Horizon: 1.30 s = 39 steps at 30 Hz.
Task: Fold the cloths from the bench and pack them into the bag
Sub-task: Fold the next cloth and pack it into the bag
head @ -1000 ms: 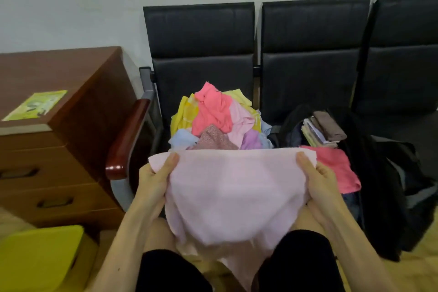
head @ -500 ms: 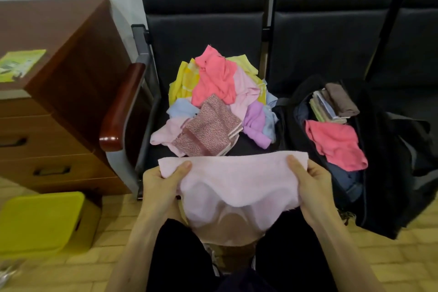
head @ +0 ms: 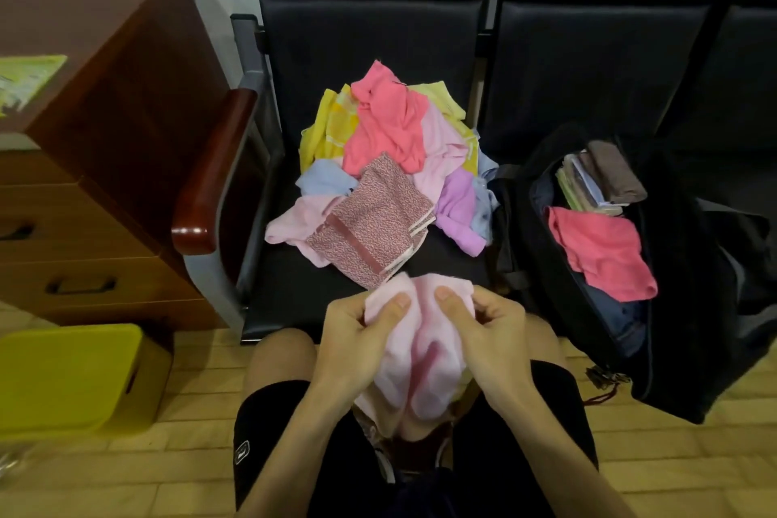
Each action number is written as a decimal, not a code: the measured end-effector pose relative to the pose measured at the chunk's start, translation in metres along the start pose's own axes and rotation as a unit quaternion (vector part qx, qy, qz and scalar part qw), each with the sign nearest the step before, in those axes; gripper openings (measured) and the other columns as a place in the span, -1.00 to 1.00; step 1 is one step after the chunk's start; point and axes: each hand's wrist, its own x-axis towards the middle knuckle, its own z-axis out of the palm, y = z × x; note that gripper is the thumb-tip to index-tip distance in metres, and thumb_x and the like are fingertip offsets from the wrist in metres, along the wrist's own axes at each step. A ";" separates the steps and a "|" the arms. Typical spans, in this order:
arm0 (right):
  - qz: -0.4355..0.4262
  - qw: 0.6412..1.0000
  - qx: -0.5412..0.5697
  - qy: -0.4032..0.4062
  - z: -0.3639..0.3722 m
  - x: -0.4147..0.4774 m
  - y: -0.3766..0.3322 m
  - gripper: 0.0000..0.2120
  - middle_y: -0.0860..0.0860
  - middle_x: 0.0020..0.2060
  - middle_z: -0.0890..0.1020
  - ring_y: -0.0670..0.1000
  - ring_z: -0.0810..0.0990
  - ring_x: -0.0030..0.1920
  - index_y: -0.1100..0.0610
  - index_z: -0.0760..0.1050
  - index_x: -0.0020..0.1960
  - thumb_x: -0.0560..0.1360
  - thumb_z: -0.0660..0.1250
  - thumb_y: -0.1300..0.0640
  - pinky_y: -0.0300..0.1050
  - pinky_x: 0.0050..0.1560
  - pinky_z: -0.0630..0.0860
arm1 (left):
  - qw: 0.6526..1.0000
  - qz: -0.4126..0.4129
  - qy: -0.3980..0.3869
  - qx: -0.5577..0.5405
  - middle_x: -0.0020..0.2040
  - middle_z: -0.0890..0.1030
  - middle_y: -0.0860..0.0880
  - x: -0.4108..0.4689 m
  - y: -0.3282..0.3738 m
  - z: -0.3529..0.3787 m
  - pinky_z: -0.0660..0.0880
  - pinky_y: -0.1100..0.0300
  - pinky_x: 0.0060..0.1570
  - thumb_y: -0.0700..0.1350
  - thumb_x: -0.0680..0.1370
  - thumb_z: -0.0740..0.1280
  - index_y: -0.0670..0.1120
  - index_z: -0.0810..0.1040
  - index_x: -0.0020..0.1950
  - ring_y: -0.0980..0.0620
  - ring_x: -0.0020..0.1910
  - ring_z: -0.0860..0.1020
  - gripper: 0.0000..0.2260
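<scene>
A pale pink cloth (head: 420,362) hangs over my lap, folded in half lengthwise. My left hand (head: 357,332) and my right hand (head: 483,332) each pinch a top corner of it, and the two corners meet close together. Behind it a heap of unfolded cloths (head: 391,164) lies on the black bench seat (head: 294,286): coral, yellow, pink, lilac, light blue and a patterned red one (head: 374,223). To the right an open black bag (head: 693,307) holds a coral cloth (head: 601,248) and several folded ones (head: 601,177).
A wooden armrest (head: 210,177) bounds the seat on the left, with a brown drawer cabinet (head: 84,181) beyond it. A yellow box (head: 63,379) stands on the tiled floor at lower left. The bag leans against the second seat.
My hands have come together, folding the spread pink cloth in half. The view has tilted further down.
</scene>
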 end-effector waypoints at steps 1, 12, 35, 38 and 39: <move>-0.004 1.000 -0.011 -0.008 0.003 0.000 -0.001 -0.78 0.01 -0.36 0.68 -0.15 0.63 -0.29 0.09 0.63 -0.27 0.54 0.39 0.22 -0.22 -0.26 0.54 | 1.000 0.009 -0.013 0.004 -0.23 0.70 -0.17 -0.001 0.001 0.002 0.60 0.06 -0.19 -0.19 0.56 0.42 -0.25 0.66 -0.17 0.08 -0.21 0.64 -0.84; -0.020 0.997 -0.060 -0.049 0.027 0.000 0.007 -0.83 0.06 -0.33 0.69 0.05 0.69 -0.22 0.10 0.69 -0.17 0.56 0.37 0.18 0.06 -0.14 0.61 | 1.000 -0.007 0.012 -0.012 -0.25 0.66 -0.25 0.002 0.003 0.000 0.60 0.09 -0.20 -0.14 0.62 0.34 -0.28 0.65 -0.15 -0.02 -0.23 0.67 -0.75; -0.021 0.985 -0.009 -0.172 0.006 0.002 0.014 -0.50 -0.05 -0.12 0.71 -0.15 0.68 -0.06 -0.03 0.43 0.39 0.60 0.16 0.43 -0.33 -0.06 0.54 | 0.995 0.002 -0.088 -0.046 -0.16 0.71 -0.16 0.004 0.009 0.018 0.61 0.15 -0.17 -0.26 0.59 0.36 -0.16 0.67 0.06 -0.11 -0.13 0.70 -0.88; -0.023 0.982 0.011 -0.187 0.000 0.004 0.013 -0.51 -0.01 -0.19 0.70 -0.13 0.67 -0.17 0.01 0.50 0.34 0.57 0.20 0.46 -0.33 -0.11 0.54 | 0.994 -0.007 -0.098 -0.039 -0.09 0.72 -0.14 0.006 0.005 0.020 0.64 0.06 -0.04 -0.18 0.65 0.26 -0.10 0.69 0.09 -0.13 -0.05 0.70 -0.80; -0.033 0.982 0.016 -0.185 -0.003 0.005 0.013 -0.54 0.02 -0.24 0.69 -0.10 0.65 -0.23 0.03 0.54 0.31 0.56 0.22 0.46 -0.32 -0.16 0.54 | 0.994 -0.014 -0.100 -0.040 -0.09 0.72 -0.16 0.006 0.006 0.021 0.63 0.08 -0.04 -0.17 0.67 0.22 -0.11 0.69 0.08 -0.12 -0.05 0.70 -0.77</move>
